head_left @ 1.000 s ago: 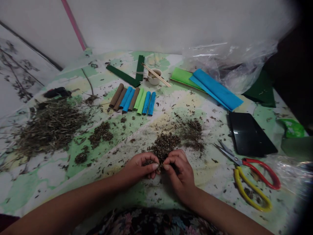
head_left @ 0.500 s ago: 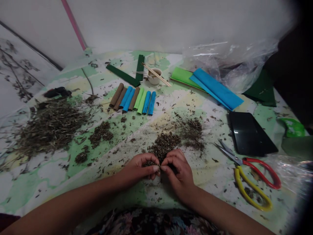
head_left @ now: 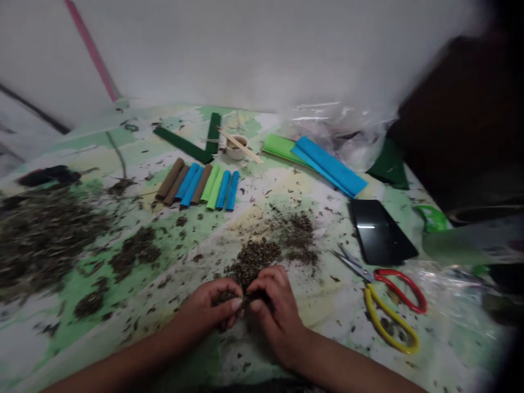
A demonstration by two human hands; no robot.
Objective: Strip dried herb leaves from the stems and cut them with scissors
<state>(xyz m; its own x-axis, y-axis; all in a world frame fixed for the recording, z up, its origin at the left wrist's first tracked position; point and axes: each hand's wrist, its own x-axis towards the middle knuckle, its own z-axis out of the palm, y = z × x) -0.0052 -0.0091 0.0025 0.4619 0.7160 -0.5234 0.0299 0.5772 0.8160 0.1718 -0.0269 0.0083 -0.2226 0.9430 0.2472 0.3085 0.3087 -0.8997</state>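
While curled, hand (head_left: 215,307) perhaps round leaves (head_left: 222,298)

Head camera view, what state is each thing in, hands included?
Left hand, curled, dried bits in its grip
Right hand, curled, grip unclear
Scissors, blades apart
Black device, flat, screen dark but for a bright streak
Coloured rolls, side by side
Blue sheeting, layered
Cup, upright, sticks across its rim
Central heap, crumbled, loose

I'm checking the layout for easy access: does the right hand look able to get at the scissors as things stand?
Probably yes. The scissors lie to the right of the right hand on the tablecloth, and only scattered leaf bits show between them.
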